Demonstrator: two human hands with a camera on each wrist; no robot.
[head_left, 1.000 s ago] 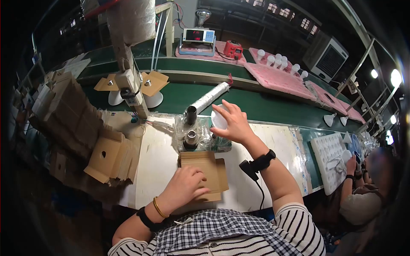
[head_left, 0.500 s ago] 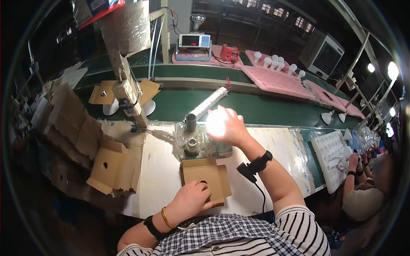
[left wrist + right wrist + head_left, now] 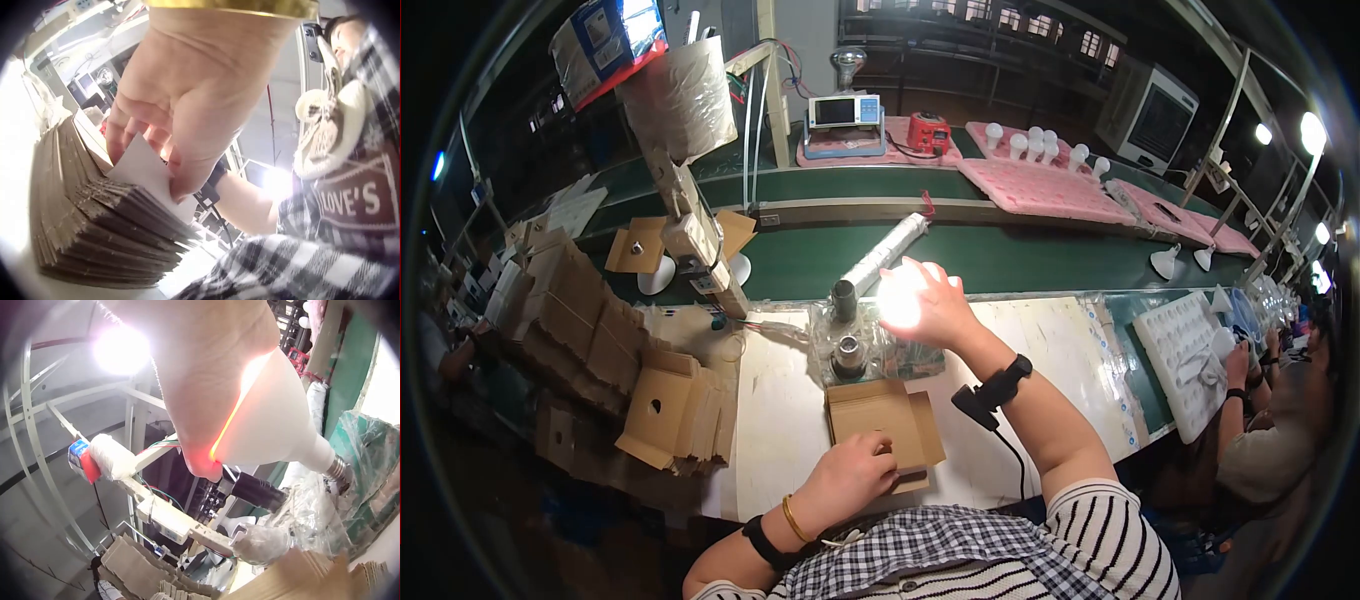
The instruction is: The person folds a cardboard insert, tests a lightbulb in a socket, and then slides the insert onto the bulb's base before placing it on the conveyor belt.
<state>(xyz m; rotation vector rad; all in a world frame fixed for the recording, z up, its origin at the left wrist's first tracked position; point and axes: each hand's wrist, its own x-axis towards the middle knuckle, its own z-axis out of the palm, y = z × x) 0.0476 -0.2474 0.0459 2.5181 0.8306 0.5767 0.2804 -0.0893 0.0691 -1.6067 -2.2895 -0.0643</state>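
Observation:
A lit reflector bulb (image 3: 903, 300) glows brightly under my right hand (image 3: 940, 318), whose fingers curl round its wide face. In the right wrist view the white cone of the bulb (image 3: 275, 415) narrows to a metal screw base at a plastic-wrapped holder. Two dark upright sockets (image 3: 846, 350) stand left of the bulb. Nearer my body lies a stack of flat brown cardboard (image 3: 875, 420). My left hand (image 3: 850, 475) is at its near left part; in the left wrist view, thumb and fingers pinch the top sheet (image 3: 147, 172), which is bent up.
More folded cardboard (image 3: 662, 410) is piled at the left. A post with a plastic-wrapped roll (image 3: 680, 100) rises beside it. Behind stand a meter (image 3: 845, 112), a red device (image 3: 928, 134) and several white bulbs on pink foam (image 3: 1040, 190). A person (image 3: 1270, 440) sits at the right by a white tray (image 3: 1175, 350).
The bulb under my right hand was unlit and now shines. My left fingers have drawn in from lying spread over the cardboard to pinching its top sheet. The head view has shifted slightly.

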